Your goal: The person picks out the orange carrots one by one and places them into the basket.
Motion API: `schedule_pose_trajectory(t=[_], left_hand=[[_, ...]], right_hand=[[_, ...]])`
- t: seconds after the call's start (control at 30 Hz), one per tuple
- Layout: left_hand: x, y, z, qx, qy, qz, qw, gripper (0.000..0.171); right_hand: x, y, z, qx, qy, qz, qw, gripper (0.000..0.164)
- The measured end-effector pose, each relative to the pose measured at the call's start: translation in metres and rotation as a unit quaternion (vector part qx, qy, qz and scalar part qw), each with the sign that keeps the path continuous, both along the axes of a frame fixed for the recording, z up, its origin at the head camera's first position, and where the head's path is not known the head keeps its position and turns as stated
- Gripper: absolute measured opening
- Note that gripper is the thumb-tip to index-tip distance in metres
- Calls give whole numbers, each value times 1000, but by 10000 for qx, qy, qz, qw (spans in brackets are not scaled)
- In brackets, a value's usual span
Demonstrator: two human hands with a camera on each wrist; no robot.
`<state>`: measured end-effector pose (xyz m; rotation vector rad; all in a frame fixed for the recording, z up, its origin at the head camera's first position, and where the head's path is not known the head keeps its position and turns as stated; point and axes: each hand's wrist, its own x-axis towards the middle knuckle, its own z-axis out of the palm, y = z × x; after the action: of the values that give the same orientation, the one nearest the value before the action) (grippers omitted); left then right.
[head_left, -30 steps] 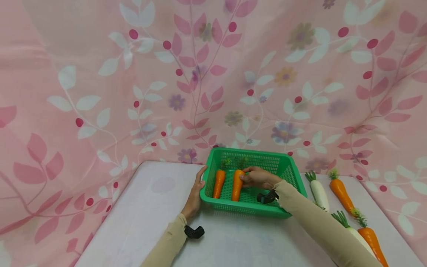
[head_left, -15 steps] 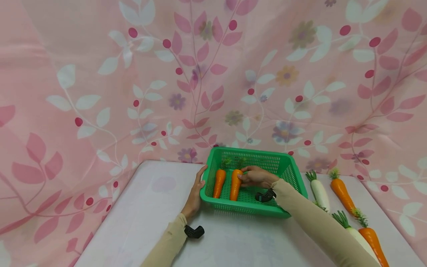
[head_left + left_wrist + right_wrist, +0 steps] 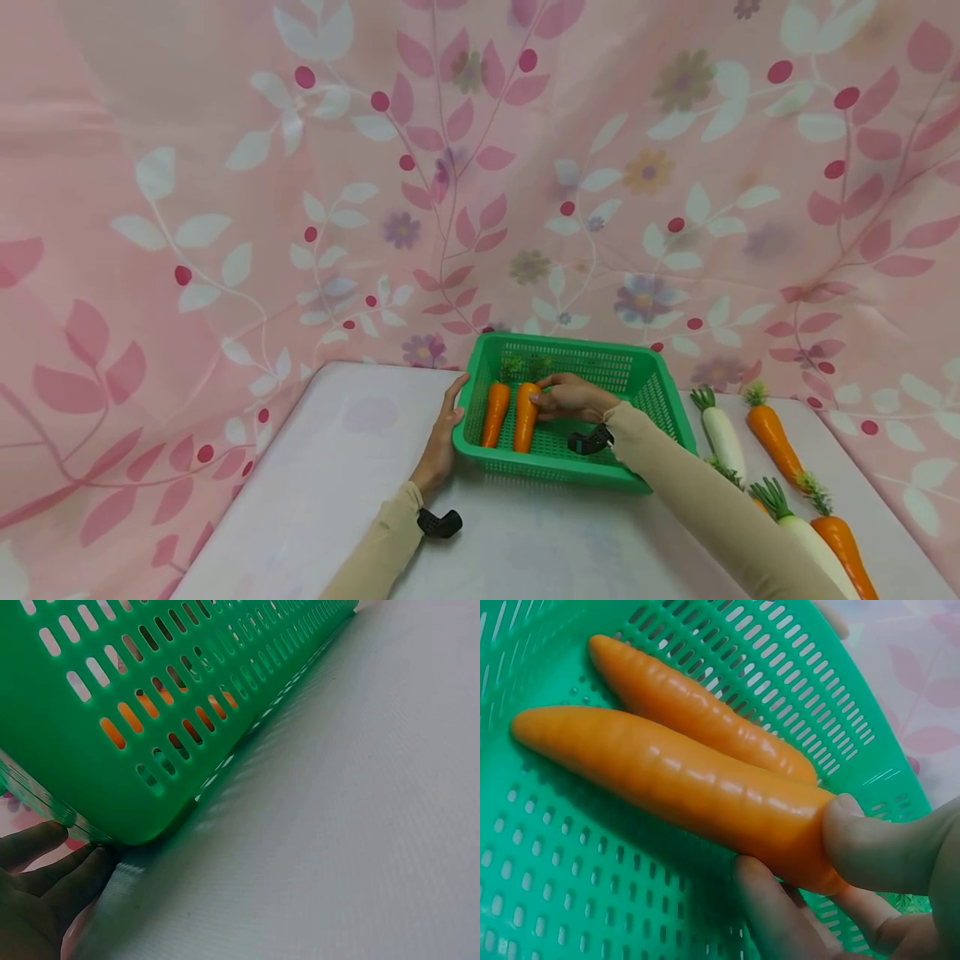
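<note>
My right hand (image 3: 573,398) pinches an orange carrot (image 3: 526,427) near its leafy end, inside a green plastic basket (image 3: 555,472). Thumb and fingers sit on either side of the thick end of this carrot (image 3: 682,787) in the right wrist view. Beside it, to the left in the head view, a second carrot (image 3: 494,415) lies on the basket floor. My left hand (image 3: 437,448) rests against the basket's left side with its fingers extended. In the left wrist view, the fingers (image 3: 75,881) touch the basket near a lower corner.
Right of the basket, on the white table (image 3: 367,433), lie a white radish (image 3: 724,442) and a carrot (image 3: 776,437). Nearer are another white radish (image 3: 813,546) and another carrot (image 3: 846,546). Green leaves (image 3: 723,472) show partly behind the right sleeve. A floral curtain (image 3: 480,208) hangs behind.
My right hand has shifted slightly left, bringing the pinched carrot closer to the other carrot in the basket. The left hand stays at the basket's side.
</note>
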<state>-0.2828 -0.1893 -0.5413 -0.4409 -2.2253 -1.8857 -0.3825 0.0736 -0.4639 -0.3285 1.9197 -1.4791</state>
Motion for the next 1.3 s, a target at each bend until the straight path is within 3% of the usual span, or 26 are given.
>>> schedule_pose_trajectory(t=[0.6,1.3], left_hand=[[1,-1,-1,-60,27,39,10000,59],[3,1,2,-105,-17,92,9999,58]], right_hand=[[-3,1,-8,743,491,146,9959,57],[0,0,-7,1026,781,264,9913,61]])
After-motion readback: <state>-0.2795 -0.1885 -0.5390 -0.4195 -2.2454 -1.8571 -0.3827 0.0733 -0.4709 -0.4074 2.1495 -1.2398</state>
